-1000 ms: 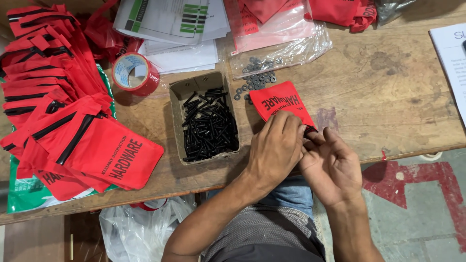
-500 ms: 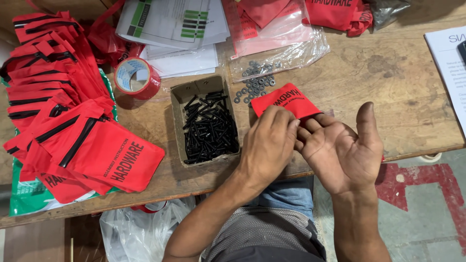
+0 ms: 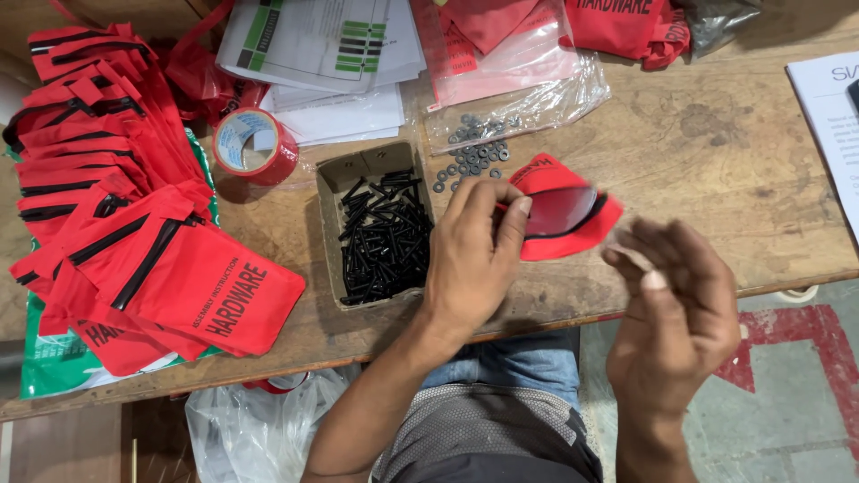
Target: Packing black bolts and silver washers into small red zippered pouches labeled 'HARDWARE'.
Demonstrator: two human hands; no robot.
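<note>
My left hand [image 3: 474, 259] pinches the edge of a small red zip pouch [image 3: 564, 215] and holds its mouth open above the wooden table [image 3: 716, 161]. My right hand [image 3: 671, 313] is raised just right of the pouch, fingers curled together; what they hold is blurred. A cardboard box of black screws [image 3: 380, 233] sits directly left of my left hand. Several small grey washers [image 3: 474, 148] lie loose behind the pouch.
A big pile of red zip pouches [image 3: 125, 206] covers the table's left side. A red tape roll [image 3: 255, 148], printed papers [image 3: 322, 54], clear plastic bags [image 3: 528, 80] and more red pouches [image 3: 626, 22] lie at the back. A white sheet [image 3: 832, 116] is at right.
The red pouch has been lifted off the table and opened by my left hand. My right hand turned from palm-up beside the pouch to a raised, curled position nearer me.
</note>
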